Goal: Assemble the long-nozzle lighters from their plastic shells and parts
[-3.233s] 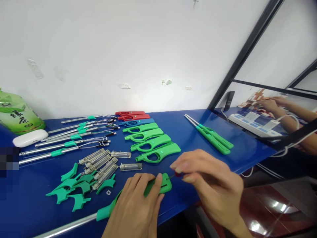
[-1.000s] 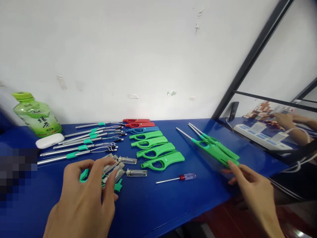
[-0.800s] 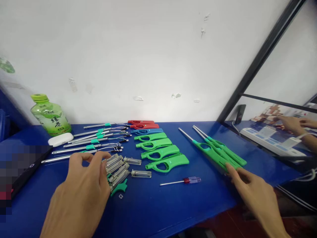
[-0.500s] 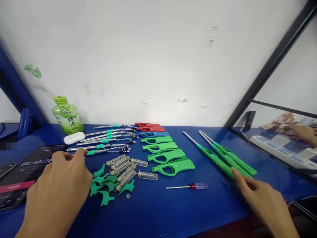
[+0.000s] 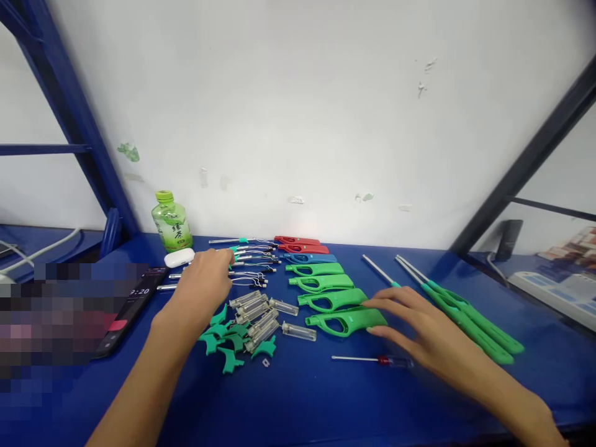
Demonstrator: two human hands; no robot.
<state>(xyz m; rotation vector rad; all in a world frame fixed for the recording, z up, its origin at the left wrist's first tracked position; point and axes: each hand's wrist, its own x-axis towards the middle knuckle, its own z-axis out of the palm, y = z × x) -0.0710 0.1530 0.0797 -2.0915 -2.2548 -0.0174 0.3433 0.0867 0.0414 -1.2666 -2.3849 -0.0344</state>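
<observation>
My left hand [image 5: 207,273] is over the metal lighter tubes [image 5: 251,273] with teal collars and thin wires. Its fingers are curled together by a teal collar, and their tips are hidden. My right hand [image 5: 412,320] has its thumb and forefinger at opposite edges of the nearest green lighter handle half [image 5: 347,320], by its right end. Several more green halves, a blue one [image 5: 310,258] and two red ones [image 5: 298,241] lie behind. Clear fuel tanks [image 5: 261,320] and green triggers [image 5: 228,341] are piled near my left forearm.
A screwdriver [image 5: 377,359] lies in front of the handle halves. Long-tubed green lighters [image 5: 470,316] rest at the right. A phone [image 5: 133,313], a white case [image 5: 179,258] and a green tea bottle [image 5: 172,223] stand or lie at the left. Metal posts flank the blue table [image 5: 288,403].
My left hand has gone forward and right over the tubes. My right hand has left the long green lighters for the nearest green handle half. The view has swung left.
</observation>
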